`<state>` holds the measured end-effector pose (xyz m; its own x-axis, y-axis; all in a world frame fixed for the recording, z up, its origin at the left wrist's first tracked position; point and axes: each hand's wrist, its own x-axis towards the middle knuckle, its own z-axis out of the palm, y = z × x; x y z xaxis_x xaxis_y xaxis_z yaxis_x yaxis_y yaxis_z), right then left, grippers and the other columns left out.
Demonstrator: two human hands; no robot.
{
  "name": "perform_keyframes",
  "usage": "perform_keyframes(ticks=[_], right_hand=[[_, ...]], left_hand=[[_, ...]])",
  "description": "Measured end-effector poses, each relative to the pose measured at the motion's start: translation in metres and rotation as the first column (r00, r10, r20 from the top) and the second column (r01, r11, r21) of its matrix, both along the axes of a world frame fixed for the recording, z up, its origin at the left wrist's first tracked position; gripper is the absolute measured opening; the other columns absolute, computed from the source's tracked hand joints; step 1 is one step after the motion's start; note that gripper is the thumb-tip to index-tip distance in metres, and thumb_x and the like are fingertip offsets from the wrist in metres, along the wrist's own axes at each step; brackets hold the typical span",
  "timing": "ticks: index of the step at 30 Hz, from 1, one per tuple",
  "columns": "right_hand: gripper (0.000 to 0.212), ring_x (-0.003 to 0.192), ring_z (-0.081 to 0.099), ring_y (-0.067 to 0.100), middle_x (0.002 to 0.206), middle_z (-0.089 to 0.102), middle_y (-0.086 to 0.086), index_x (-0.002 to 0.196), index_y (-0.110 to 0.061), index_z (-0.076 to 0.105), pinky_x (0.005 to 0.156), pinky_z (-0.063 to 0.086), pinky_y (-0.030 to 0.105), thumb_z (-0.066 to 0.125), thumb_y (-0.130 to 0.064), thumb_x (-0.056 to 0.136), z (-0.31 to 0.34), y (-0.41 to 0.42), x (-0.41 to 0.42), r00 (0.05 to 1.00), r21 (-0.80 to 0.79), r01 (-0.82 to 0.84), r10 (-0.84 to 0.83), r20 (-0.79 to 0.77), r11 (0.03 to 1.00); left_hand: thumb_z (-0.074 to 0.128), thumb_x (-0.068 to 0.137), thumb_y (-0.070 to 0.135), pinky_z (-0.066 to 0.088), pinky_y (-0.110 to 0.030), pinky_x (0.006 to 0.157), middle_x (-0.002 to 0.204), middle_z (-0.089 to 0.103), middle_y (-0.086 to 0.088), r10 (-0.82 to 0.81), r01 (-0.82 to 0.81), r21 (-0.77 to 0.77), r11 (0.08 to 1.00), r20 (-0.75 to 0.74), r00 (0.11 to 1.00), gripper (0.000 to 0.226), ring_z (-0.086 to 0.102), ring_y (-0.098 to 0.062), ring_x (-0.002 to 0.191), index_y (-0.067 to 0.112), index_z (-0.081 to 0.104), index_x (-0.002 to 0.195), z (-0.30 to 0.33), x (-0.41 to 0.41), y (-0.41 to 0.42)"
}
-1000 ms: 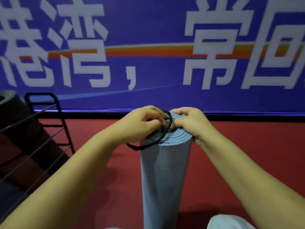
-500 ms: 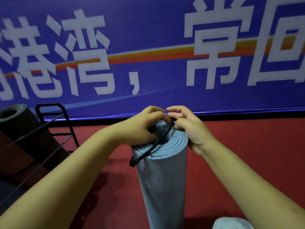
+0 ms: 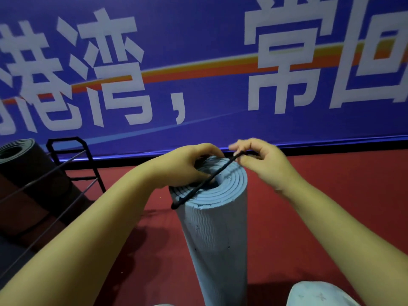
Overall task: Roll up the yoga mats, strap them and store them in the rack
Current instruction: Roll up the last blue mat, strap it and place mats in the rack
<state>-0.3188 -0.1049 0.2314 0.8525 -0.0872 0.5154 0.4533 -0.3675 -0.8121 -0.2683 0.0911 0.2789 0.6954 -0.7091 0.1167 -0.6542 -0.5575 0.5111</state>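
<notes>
A red floor point(image 3: 320, 206) is seen below the fingers point(image 3: 247, 161). A rolled light-blue mat point(image 3: 212, 235) is stood upright on it beneath them. A black rack point(image 3: 88, 171) is stood on it, left of the fingers.

The blue mat point(image 3: 215, 230) looks like matt foam with a fine wavy ribbed skin. The strap point(image 3: 206, 182) is thin, matt black. The rack point(image 3: 72, 164) is black metal; the red floor point(image 3: 309, 195) is smooth.
</notes>
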Motion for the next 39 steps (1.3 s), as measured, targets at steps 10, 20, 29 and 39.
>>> perform_keyframes(ticks=[10,20,29,39], right_hand=[[0.024,0.064,0.053,0.017,0.065,0.053,-0.006,0.057,-0.022,0.053,0.080,0.037,0.030,0.075,-0.027,0.066,-0.074,0.063,-0.077,0.858,-0.725,0.340,0.118,0.500,0.599],[0.028,0.090,0.062,0.019,0.098,0.067,0.015,0.089,-0.010,0.068,0.081,0.048,0.027,0.053,-0.033,0.091,-0.171,-0.006,-0.027,0.738,-0.566,-0.129,-0.303,-0.603,0.814],[0.025,0.103,0.052,0.006,0.107,0.056,-0.014,0.104,-0.032,0.055,0.089,0.038,0.027,0.047,-0.051,0.090,-0.043,0.028,0.015,0.955,0.326,0.082,0.019,-0.295,0.942],[0.018,0.064,0.054,0.005,0.077,0.060,-0.005,0.088,-0.022,0.059,0.055,0.040,0.018,0.062,-0.027,0.071,-0.013,0.010,0.102,0.953,0.529,0.071,0.100,-0.287,0.845]], left_hand=[[0.072,0.080,0.010,0.042,-0.015,0.081,0.115,0.060,0.010,0.114,-0.121,-0.120,0.985,-0.062,0.992,0.041,0.057,-0.006,0.097,0.035,0.061,0.111,-0.003,0.022,-0.006],[0.068,0.083,0.007,0.048,-0.025,0.072,0.108,0.062,0.003,0.306,-0.351,-0.184,0.918,-0.234,0.923,0.035,0.059,-0.013,0.086,0.032,0.062,0.107,-0.006,0.043,0.019],[0.066,0.079,0.001,0.053,-0.026,0.065,0.097,0.066,-0.009,0.217,-0.515,-0.421,0.746,-0.578,0.787,0.029,0.065,-0.018,0.077,0.010,0.061,0.106,-0.025,0.055,0.022],[0.048,0.094,0.020,0.046,-0.027,0.070,0.081,0.065,0.003,0.088,-0.631,-0.348,0.693,-0.829,0.553,0.018,0.058,-0.011,0.072,0.021,0.066,0.093,-0.203,0.085,-0.002]])
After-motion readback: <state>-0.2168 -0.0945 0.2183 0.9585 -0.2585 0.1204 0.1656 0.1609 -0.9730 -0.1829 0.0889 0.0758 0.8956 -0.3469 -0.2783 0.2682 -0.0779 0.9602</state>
